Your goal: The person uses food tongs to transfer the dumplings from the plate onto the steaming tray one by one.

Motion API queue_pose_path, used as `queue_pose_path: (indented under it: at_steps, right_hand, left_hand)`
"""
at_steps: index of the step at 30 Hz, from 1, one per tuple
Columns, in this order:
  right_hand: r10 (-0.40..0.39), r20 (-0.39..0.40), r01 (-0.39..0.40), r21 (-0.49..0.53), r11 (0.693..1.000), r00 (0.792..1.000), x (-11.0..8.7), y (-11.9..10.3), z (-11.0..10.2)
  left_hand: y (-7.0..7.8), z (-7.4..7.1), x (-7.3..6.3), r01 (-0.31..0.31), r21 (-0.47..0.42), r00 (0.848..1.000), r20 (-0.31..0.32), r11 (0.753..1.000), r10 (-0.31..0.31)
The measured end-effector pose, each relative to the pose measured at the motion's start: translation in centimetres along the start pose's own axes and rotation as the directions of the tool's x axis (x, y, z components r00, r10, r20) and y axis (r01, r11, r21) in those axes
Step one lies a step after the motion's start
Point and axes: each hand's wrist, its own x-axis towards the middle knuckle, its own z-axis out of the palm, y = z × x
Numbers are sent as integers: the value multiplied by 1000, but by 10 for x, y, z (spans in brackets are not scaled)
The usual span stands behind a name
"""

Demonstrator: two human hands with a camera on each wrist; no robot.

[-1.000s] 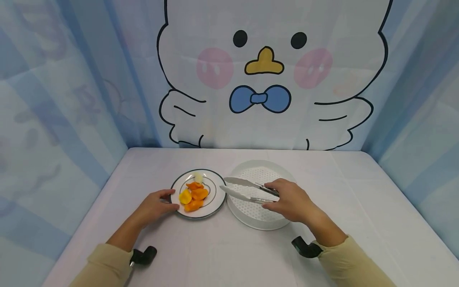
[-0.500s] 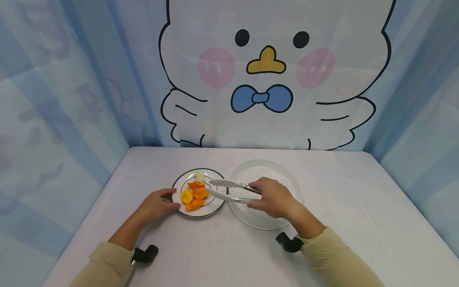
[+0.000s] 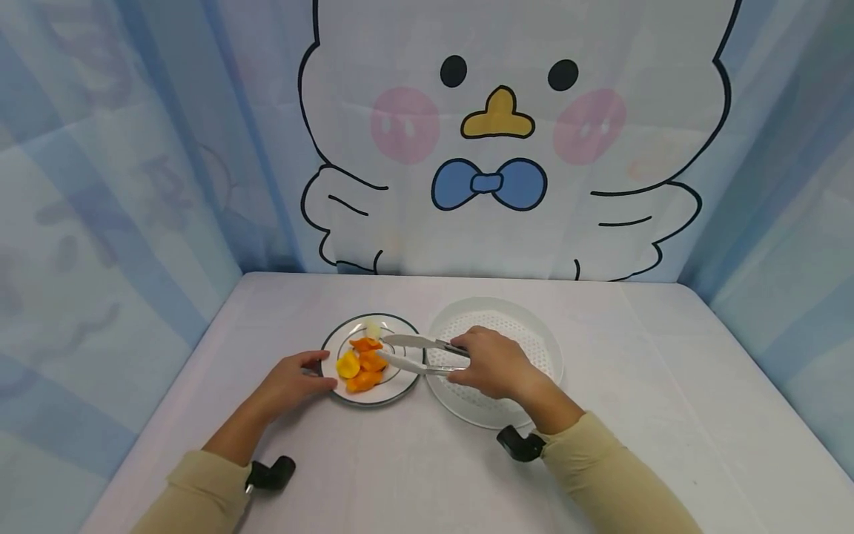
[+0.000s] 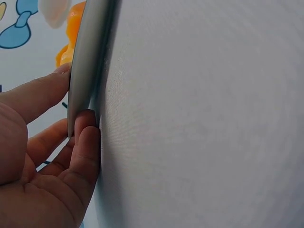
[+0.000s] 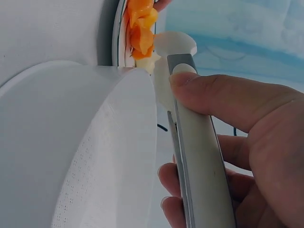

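My left hand (image 3: 293, 382) grips the left rim of a white plate (image 3: 402, 382) with a dark edge line, thumb on top. In the left wrist view the fingers curl beneath the plate's edge (image 4: 88, 61). Several orange pieces (image 3: 372, 361), a round yellow piece (image 3: 348, 364) and a pale piece (image 3: 372, 330) lie on it. Gripped by my right hand (image 3: 495, 365) is a pair of tongs (image 3: 408, 341), white-tipped with metal handles. Its arms stand apart, with the tips over the plate beside the orange pieces, nothing between them.
A round white tray (image 3: 527, 326) with a perforated base stands right of the plate, its rim close to it, below my right hand. A white cloth (image 3: 414, 475) covers the table. Printed blue curtains (image 3: 133, 222) enclose the back and sides.
My right hand has carried the tongs left, from over the perforated tray until the tips reach over the plate. The left hand keeps its grip on the plate's rim.
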Motion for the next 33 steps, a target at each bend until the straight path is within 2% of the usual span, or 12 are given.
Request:
queue_pose_path:
  at_steps: [19,33]
  right_hand:
    - [24,68,-21,-47,999,997,18,-18,4]
    - [4,73,2,-86,996,997,18,-22,6]
  left_hand:
    - [2,-1,-4,-29,-9,1000,-1,1000,29]
    - [2,1,-2,-1,-2,1000,-9,1000,1]
